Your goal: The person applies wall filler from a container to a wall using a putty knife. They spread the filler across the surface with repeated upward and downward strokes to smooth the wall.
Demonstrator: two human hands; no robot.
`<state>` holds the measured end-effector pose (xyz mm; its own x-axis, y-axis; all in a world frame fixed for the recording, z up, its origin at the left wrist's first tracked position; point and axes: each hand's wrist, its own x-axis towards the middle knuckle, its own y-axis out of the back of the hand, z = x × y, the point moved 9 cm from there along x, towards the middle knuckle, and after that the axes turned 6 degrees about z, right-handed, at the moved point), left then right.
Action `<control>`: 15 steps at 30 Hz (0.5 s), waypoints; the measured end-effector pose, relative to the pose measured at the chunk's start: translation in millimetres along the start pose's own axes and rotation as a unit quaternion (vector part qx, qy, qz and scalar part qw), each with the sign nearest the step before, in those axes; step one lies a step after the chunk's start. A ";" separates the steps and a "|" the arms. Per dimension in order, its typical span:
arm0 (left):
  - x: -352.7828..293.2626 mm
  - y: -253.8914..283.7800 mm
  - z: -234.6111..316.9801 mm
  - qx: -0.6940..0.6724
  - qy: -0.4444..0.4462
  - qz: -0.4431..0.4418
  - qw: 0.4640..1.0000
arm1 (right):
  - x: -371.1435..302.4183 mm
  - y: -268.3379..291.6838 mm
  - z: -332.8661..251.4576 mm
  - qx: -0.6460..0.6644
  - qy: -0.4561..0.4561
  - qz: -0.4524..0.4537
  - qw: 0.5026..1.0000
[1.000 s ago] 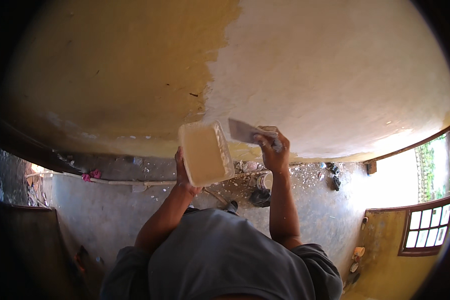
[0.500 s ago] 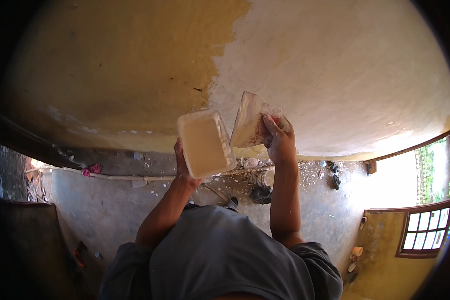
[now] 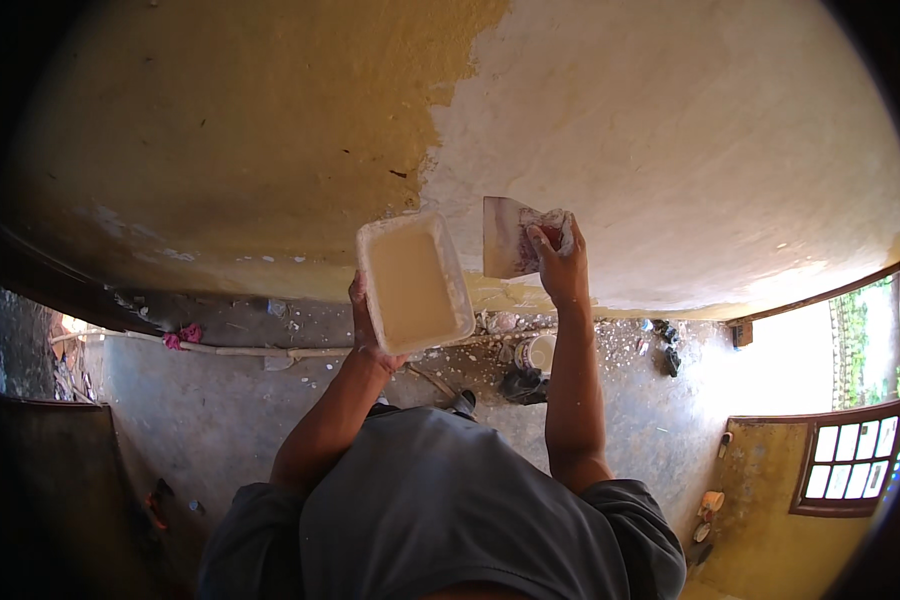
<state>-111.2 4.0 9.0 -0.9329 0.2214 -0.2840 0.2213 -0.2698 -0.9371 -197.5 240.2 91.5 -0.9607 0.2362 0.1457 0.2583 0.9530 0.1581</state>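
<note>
My left hand (image 3: pixel 367 318) grips a rectangular, pale plastic tub (image 3: pixel 463 302) by its left side and lower corner. Smooth cream-coloured paste (image 3: pixel 413 285) fills the tub, whose rim is smeared with it. In my right hand (image 3: pixel 562 262) is a wide, flat putty knife (image 3: pixel 505 238), its handle end crusted with dried paste and a reddish patch showing under my fingers. The blade points left, a short gap away from the tub's right rim. Behind both hands rises a wall, its left part ochre yellow (image 3: pixel 270 120) and its right part coated pale (image 3: pixel 670 130).
A long pole (image 3: pixel 240 352) lies along the wall's foot, with a pink cloth (image 3: pixel 183 337) at its left. White flakes litter the floor around a bucket (image 3: pixel 540 352) and a black bag (image 3: pixel 523 386). At right are a bright doorway and a barred window (image 3: pixel 850 458).
My right hand has drawn the putty knife slightly right, away from the tub's rim, and turned it so the blade looks squarer. The left hand and tub have barely shifted.
</note>
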 end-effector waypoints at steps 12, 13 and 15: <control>2.5 -8.6 -0.5 -0.027 0.019 -0.028 0.999 | -33.7 -24.9 -36.7 -0.044 0.242 -0.156 0.957; 3.7 -6.3 2.3 -0.023 0.006 -0.014 1.000 | -25.2 -18.3 -24.3 -0.069 0.206 -0.142 0.966; 3.4 -5.7 4.5 -0.019 -0.008 0.000 1.000 | -12.6 -5.2 -3.1 -0.078 0.135 -0.103 0.982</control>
<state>-116.9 2.1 14.3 -0.9370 0.2066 -0.2816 0.2321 -0.2342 -0.9441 -186.5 231.7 91.9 -0.9379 -0.0377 0.3448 0.0932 0.9301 0.3554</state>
